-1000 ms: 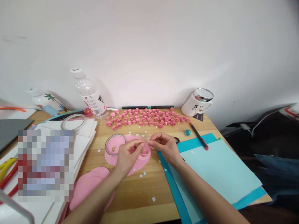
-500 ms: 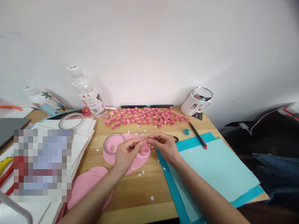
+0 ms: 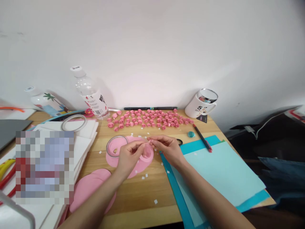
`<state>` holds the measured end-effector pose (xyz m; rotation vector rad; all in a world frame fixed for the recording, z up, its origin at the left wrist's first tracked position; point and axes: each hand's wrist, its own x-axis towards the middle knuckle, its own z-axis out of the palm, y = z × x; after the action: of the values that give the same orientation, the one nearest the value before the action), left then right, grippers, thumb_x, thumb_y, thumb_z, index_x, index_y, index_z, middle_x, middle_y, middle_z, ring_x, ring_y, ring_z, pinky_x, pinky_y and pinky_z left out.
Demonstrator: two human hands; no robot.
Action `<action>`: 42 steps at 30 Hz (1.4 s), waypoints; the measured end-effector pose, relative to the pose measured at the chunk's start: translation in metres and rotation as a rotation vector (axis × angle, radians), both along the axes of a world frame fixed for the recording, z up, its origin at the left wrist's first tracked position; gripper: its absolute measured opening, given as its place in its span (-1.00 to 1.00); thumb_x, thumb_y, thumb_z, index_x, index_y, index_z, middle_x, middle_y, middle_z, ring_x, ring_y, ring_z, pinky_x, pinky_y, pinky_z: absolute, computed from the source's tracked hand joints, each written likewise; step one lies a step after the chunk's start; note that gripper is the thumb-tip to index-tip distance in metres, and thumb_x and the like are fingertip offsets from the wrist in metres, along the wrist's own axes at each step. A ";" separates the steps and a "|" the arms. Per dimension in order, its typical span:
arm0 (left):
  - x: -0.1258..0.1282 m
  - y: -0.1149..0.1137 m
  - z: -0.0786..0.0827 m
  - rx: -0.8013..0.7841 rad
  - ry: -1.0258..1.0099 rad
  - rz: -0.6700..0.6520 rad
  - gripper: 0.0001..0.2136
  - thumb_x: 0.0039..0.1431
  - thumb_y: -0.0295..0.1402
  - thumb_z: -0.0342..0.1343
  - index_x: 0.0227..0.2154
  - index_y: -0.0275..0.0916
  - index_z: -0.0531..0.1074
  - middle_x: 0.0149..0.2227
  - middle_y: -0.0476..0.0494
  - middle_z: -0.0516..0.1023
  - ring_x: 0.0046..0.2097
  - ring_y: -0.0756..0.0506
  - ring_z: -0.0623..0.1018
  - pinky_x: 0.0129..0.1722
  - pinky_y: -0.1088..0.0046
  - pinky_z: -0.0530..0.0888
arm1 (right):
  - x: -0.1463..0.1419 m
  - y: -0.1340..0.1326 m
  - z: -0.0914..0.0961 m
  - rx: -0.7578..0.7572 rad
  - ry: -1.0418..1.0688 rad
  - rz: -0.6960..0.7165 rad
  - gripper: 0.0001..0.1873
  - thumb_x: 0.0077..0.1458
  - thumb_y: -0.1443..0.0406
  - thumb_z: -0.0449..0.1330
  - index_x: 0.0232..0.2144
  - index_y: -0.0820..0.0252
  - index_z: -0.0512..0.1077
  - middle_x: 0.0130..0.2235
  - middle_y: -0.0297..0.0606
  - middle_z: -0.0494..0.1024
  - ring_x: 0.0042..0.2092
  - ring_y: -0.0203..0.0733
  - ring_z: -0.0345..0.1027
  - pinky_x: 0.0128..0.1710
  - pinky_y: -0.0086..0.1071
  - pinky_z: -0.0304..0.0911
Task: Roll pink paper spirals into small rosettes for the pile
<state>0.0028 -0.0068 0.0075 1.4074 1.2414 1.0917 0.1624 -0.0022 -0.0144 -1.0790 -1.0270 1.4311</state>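
Note:
My left hand [image 3: 130, 156] and my right hand [image 3: 165, 147] meet fingertip to fingertip over a pink paper sheet [image 3: 143, 162] in the middle of the wooden desk [image 3: 133, 197]. Both pinch a tiny piece between them, too small to name. A clear glass ring [image 3: 116, 146] lies on the pink sheet just left of my left hand. Several small pink paper rolls [image 3: 147, 119] lie in rows behind my hands. Small white paper bits [image 3: 156, 201] are scattered around.
Light blue and teal paper sheets [image 3: 221, 171] lie at right, with a red pen [image 3: 202, 137] and a white mug [image 3: 202, 105] behind them. A plastic bottle [image 3: 89, 93], a tape ring [image 3: 74, 123] on white sheets, and another pink cutout [image 3: 91, 187] lie at left.
My hands have risen slightly and drawn a little closer to me; the pinch between the fingertips stays the same.

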 end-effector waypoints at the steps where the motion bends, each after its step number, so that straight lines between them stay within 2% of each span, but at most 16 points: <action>1: 0.000 0.000 0.000 -0.002 -0.002 0.003 -0.87 -0.01 -0.36 0.12 -0.48 -0.30 0.54 -0.59 -0.03 0.54 -0.55 0.01 0.48 -0.54 0.58 0.42 | 0.000 0.000 0.000 0.005 0.001 0.005 -0.79 -0.12 0.22 0.30 -0.36 0.17 0.55 -0.36 -0.25 0.60 -0.36 -0.24 0.43 -0.32 -0.36 0.32; 9: 0.001 -0.001 0.004 -0.017 0.000 -0.020 -0.87 0.00 -0.36 0.13 -0.48 -0.30 0.54 -0.62 -0.01 0.52 -0.55 0.02 0.47 -0.54 0.58 0.41 | 0.000 -0.001 0.000 0.016 0.001 -0.027 -0.82 -0.15 0.24 0.32 -0.41 0.16 0.54 -0.37 -0.25 0.60 -0.36 -0.25 0.44 -0.31 -0.36 0.34; 20: 0.003 -0.004 0.005 0.028 -0.001 -0.044 -0.88 0.00 -0.42 0.11 -0.55 -0.30 0.50 -0.63 0.00 0.50 -0.55 0.04 0.47 -0.53 0.62 0.41 | -0.002 -0.002 0.001 0.015 0.043 -0.040 -0.81 -0.29 0.29 0.39 -0.55 0.19 0.46 -0.53 -0.37 0.49 -0.52 -0.37 0.31 -0.56 -0.51 0.22; 23: 0.004 -0.004 0.006 0.040 0.001 -0.043 -0.88 0.00 -0.43 0.11 -0.57 -0.30 0.50 -0.64 0.01 0.49 -0.56 0.05 0.46 -0.54 0.63 0.40 | -0.002 -0.002 0.001 0.044 0.009 -0.051 -0.83 -0.28 0.28 0.39 -0.55 0.18 0.49 -0.49 -0.35 0.51 -0.50 -0.35 0.32 -0.54 -0.49 0.22; 29: 0.004 -0.004 0.004 0.028 -0.043 -0.035 -0.89 0.02 -0.41 0.11 -0.48 -0.31 0.51 -0.62 0.00 0.51 -0.55 0.04 0.48 -0.52 0.62 0.42 | 0.000 -0.002 0.001 0.067 -0.058 0.003 -0.79 -0.10 0.20 0.28 -0.37 0.16 0.54 -0.37 -0.24 0.59 -0.36 -0.22 0.43 -0.40 -0.40 0.32; 34: 0.004 -0.005 0.002 0.034 -0.038 -0.053 -0.90 0.01 -0.42 0.12 -0.49 -0.31 0.51 -0.60 -0.02 0.53 -0.53 0.04 0.49 -0.51 0.62 0.42 | -0.002 -0.003 0.003 0.045 -0.022 -0.028 -0.84 -0.17 0.25 0.34 -0.45 0.17 0.52 -0.47 -0.31 0.57 -0.45 -0.30 0.40 -0.44 -0.44 0.30; 38: 0.004 -0.006 0.004 0.012 -0.041 -0.079 -0.91 -0.01 -0.43 0.12 -0.51 -0.31 0.49 -0.61 -0.01 0.52 -0.54 0.04 0.48 -0.52 0.63 0.41 | -0.005 -0.005 0.003 0.031 0.057 0.007 -0.81 -0.25 0.29 0.38 -0.49 0.18 0.49 -0.57 -0.40 0.49 -0.53 -0.37 0.34 -0.50 -0.49 0.26; 42: 0.004 -0.006 0.007 0.008 -0.022 -0.112 -0.85 0.02 -0.43 0.08 -0.61 -0.31 0.45 -0.64 0.00 0.49 -0.56 0.06 0.46 -0.53 0.63 0.40 | -0.005 -0.005 0.002 0.075 0.068 0.017 -0.82 -0.28 0.33 0.40 -0.54 0.19 0.48 -0.52 -0.40 0.49 -0.53 -0.39 0.32 -0.49 -0.49 0.27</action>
<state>0.0065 -0.0129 0.0141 1.4499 1.1303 1.0339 0.1569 -0.0072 -0.0122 -0.9640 -1.0354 1.4225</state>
